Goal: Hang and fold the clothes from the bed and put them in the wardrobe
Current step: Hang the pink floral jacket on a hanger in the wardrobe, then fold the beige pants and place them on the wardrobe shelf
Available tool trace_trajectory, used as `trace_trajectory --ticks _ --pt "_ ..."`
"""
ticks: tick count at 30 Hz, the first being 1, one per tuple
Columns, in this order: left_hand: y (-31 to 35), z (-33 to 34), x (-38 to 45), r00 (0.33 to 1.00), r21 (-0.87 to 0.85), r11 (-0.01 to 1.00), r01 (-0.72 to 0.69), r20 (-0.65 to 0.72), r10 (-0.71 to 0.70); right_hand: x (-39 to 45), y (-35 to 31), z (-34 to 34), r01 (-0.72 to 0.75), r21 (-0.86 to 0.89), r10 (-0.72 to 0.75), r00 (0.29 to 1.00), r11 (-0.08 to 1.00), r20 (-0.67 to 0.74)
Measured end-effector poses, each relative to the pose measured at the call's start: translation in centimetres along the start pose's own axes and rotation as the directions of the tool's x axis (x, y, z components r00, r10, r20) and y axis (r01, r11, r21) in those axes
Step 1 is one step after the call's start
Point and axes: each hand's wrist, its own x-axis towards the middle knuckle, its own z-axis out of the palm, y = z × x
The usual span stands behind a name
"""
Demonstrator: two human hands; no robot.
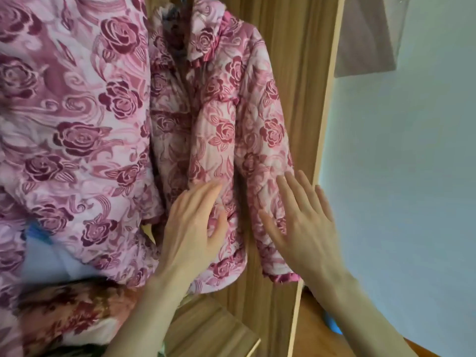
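A pink quilted jacket with dark rose print [221,130] hangs inside the wooden wardrobe [291,73], its hanger top hidden above the frame. A second garment of the same rose fabric [72,124] hangs to its left, closer to me. My left hand [193,225] lies flat against the jacket's lower front with fingers straight. My right hand [301,222] is spread open over the jacket's right sleeve near the cuff [283,278], fingers straight; whether it touches the cloth I cannot tell.
The wardrobe's side panel edge [322,150] runs down just right of my right hand, with a pale blue wall [399,176] beyond. A wooden shelf or drawer top [213,328] sits below the jacket. A darker floral textile [64,313] lies at lower left.
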Motion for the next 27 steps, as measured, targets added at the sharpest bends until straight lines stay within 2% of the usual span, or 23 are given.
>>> trace_trajectory --ticks 8,13,21,27 --pt "5.2 3.3 -5.7 0.993 -0.087 0.996 -0.032 0.112 0.041 -10.4 4.1 -3.4 -0.192 -0.175 0.216 0.967 0.966 0.134" --pt "9.8 8.3 -6.5 0.979 -0.203 0.975 -0.084 0.166 0.119 -14.8 8.7 -5.2 -0.322 -0.259 0.362 0.924 0.911 0.125" --pt "17.6 19.2 -6.3 0.936 -0.305 0.945 -0.116 0.284 0.207 -19.8 19.4 -6.4 -0.358 -0.402 0.451 0.878 0.843 0.162" --pt "22.8 27.2 -4.7 0.904 -0.368 0.923 -0.117 0.345 0.252 -21.9 27.7 -5.6 -0.42 -0.421 0.516 0.845 0.804 0.142"
